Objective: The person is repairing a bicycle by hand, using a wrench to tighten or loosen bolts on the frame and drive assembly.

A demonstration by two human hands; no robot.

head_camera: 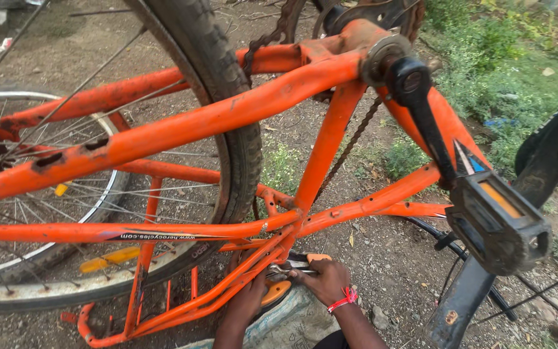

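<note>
Both forearms are bare to the lower edge of the view, with no sleeve showing on either. The right hand (pixel 326 279) carries a red thread band (pixel 343 300) at the wrist, knotted, with short loose ends standing off it. The left hand (pixel 248 301) wears no glove, ring or band that can be made out, and the fingers of both hands are uncovered.

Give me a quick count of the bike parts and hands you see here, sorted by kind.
Orange bicycle frame: 1
Spoked wheels, one in the frame and one behind at the left: 2
Black pedal: 1
Chain: 1
Hands, left hand and right hand: 2
Total: 7
</note>
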